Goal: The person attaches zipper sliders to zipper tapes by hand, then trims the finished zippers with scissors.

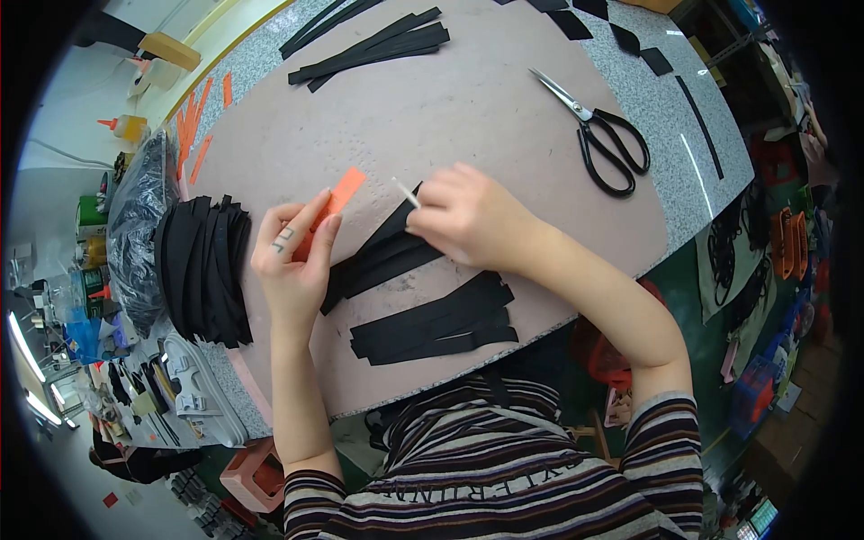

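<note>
My left hand (295, 256) is closed, pinching a bright orange strip (347, 189) between thumb and fingers, its upper end sticking out. A little to the right, my right hand (472, 216) is slightly blurred and closed on a thin white stick (404, 191). Its tip points up and left, apart from the orange strip. What kind of stick it is, I cannot make out. Beneath and between both hands lie black fabric strips (382, 265), partly hidden by the right hand. Closer to my body rests another stack of black strips (432, 326).
A thick bundle of black strips (202, 270) lies left, beside a plastic-wrapped black package (144, 238). Large black-handled scissors (594, 135) lie at the right. More black strips (373, 49) sit at the back, and loose orange strips (191, 121) at the far left.
</note>
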